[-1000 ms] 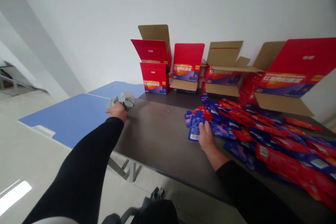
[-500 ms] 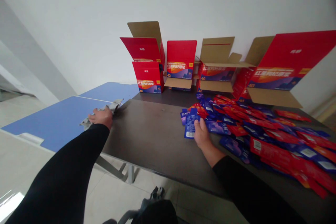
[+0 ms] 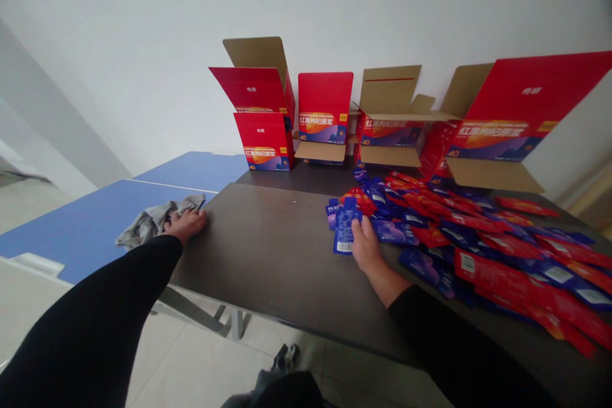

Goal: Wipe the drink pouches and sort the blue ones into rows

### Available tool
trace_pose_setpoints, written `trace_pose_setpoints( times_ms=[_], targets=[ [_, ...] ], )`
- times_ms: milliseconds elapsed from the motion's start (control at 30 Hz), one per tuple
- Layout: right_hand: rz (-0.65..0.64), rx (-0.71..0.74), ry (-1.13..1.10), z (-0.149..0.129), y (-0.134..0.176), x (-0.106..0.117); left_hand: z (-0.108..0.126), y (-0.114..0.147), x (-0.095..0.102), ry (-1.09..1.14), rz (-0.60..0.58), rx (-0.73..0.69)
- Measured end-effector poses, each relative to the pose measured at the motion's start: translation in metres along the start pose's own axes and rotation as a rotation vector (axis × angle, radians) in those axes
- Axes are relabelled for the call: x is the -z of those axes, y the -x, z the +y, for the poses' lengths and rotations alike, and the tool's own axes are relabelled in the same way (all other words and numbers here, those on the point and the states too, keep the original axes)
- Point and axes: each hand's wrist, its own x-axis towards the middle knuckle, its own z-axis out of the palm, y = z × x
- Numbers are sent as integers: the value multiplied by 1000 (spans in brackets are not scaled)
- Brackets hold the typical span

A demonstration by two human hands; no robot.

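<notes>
A crumpled grey cloth [image 3: 152,220] lies on the blue tabletop, close to where the dark table begins. My left hand [image 3: 186,225] rests at the cloth's right edge, its fingers apart and touching the fabric. Over the dark table, my right hand [image 3: 365,243] grips a blue drink pouch [image 3: 344,233] by its right side, thumb on top. The pouch's printed back and white barcode face up, with its spout end pointing away from me. Beside that hand spreads a heap of red and blue pouches [image 3: 459,223]; another blue pouch [image 3: 331,209] lies partly behind the held one.
Along the wall stand several red cartons, including a left stack [image 3: 262,146], a middle carton [image 3: 322,124] and a large right carton [image 3: 502,134], flaps raised or folded out. The dark table [image 3: 268,248] adjoins the blue table [image 3: 90,220]. Its front edge faces me.
My left hand has moved slightly left and its fingers have loosened; the bunched cloth now lies more spread out on the blue table. My right hand still grips the same pouch.
</notes>
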Motion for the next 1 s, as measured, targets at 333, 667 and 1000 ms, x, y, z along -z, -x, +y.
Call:
trace_pose_setpoints(
  times_ms=[333, 667, 1000],
  targets=[
    [2, -30, 93, -3, -4, -2, 82, 35, -18, -20, 114, -259],
    [-33, -49, 23, 1, -7, -4, 225, 184, -53, 595, -428, -719],
    [-40, -58, -22, 4, -9, -6, 260, 220, -75, 613, -279, -788]
  ],
)
